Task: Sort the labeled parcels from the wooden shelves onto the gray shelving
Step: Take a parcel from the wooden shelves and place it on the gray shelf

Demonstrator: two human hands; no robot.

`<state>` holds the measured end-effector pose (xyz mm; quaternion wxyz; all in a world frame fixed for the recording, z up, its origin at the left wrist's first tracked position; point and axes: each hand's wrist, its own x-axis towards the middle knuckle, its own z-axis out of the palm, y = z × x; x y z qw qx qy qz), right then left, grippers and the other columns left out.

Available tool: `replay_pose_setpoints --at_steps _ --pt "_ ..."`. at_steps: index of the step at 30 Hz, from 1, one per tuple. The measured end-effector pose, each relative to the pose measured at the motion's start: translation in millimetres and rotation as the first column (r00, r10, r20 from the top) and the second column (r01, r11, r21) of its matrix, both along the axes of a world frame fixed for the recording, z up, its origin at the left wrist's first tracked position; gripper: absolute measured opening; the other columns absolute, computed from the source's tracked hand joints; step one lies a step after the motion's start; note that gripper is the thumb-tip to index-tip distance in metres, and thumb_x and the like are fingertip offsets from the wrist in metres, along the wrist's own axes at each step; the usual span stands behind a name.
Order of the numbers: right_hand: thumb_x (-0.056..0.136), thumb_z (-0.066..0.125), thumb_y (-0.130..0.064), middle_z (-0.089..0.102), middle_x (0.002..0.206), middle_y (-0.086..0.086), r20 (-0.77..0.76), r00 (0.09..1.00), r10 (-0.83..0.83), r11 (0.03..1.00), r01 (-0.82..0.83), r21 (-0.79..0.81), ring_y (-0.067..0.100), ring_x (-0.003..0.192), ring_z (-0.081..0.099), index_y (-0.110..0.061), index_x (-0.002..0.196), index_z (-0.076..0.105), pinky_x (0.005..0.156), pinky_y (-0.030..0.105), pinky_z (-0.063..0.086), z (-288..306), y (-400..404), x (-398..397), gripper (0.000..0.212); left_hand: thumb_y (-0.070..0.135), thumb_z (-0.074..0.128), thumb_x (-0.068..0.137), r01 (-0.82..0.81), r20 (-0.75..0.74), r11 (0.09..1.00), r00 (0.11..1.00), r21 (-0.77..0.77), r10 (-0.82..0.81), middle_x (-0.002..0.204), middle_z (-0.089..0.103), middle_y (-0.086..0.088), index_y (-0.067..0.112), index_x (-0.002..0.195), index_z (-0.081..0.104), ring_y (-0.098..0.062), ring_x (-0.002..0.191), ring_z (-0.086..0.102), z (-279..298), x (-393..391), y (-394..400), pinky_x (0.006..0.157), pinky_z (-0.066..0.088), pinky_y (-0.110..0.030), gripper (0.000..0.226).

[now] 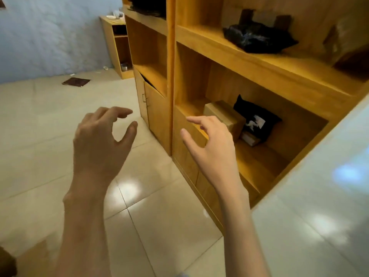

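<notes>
Both the left hand (101, 136) and right hand (211, 144) hang empty, fingers loosely apart, before the wooden shelves (249, 62). This looks like the reach-in step: a cardboard parcel (223, 114) and black labeled parcel (257, 120) sit toward the lower shelf's back, so the next move calls for reaching inward to grip one.

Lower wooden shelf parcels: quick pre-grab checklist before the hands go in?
1. Left hand free: ok, fingers loosely spread, holding nothing.
2. Right hand free: ok, holding nothing, short of the shelf opening.
3. Targets in view: ok, cardboard box and black parcel sit side by side on the lower shelf.
4. Label readable: cannot tell, the white patch on the black parcel is blurred.
5. Path into the shelf: ok, nothing lies in front of the two parcels.
6. Gray shelving located: not ok, it is not in view.
</notes>
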<state>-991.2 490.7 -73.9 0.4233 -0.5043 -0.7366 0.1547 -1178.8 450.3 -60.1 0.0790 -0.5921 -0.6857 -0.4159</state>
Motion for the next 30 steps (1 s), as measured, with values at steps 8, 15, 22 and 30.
replay_pose_setpoints --at_steps 8,15,22,30 --pt "0.093 0.058 -0.041 0.056 0.113 -0.015 -0.02 0.977 -0.213 0.977 0.212 -0.032 0.003 0.108 0.047 -0.029 0.117 0.061 0.092 0.026 0.043 -5 97 -7 0.027 0.021 0.066 0.087 0.224 -0.007 0.973 0.974 -0.05 -0.225 0.105 0.067 -0.01 0.01 0.11 0.067 -0.03 0.097 0.059 -14 -8 129 0.079 0.04 -0.036 0.025" --pt "0.093 0.057 -0.039 0.057 0.119 -0.013 -0.063 0.933 -0.355 0.934 0.356 0.006 0.004 0.112 0.046 -0.029 0.119 0.061 0.086 0.012 0.033 16 207 -14 0.028 0.028 0.061 0.093 0.393 -0.097 0.919 0.915 0.012 -0.39 0.105 0.066 -0.009 0.011 0.114 0.066 -0.026 0.099 0.058 12 -7 263 0.076 0.039 -0.032 0.028" --pt "0.093 0.056 -0.039 0.056 0.117 -0.014 -0.039 0.878 -0.477 0.879 0.477 0.009 0.006 0.113 0.048 -0.03 0.12 0.06 0.092 0.021 0.034 27 285 -17 0.028 0.03 0.057 0.094 0.506 -0.073 0.862 0.861 0.019 -0.504 0.11 0.065 -0.007 0.013 0.116 0.064 -0.025 0.104 0.056 18 -11 369 0.082 0.043 -0.038 0.029" --pt "0.093 0.057 -0.038 0.057 0.118 -0.012 -0.005 0.692 -0.722 0.692 0.722 0.007 0.009 0.115 0.048 -0.029 0.121 0.06 0.102 0.031 0.037 18 319 -21 0.029 0.034 0.054 0.092 0.697 -0.022 0.716 0.716 -0.037 -0.698 0.117 0.062 -0.003 0.019 0.121 0.061 -0.022 0.113 0.052 17 3 460 0.095 0.038 -0.037 0.033"
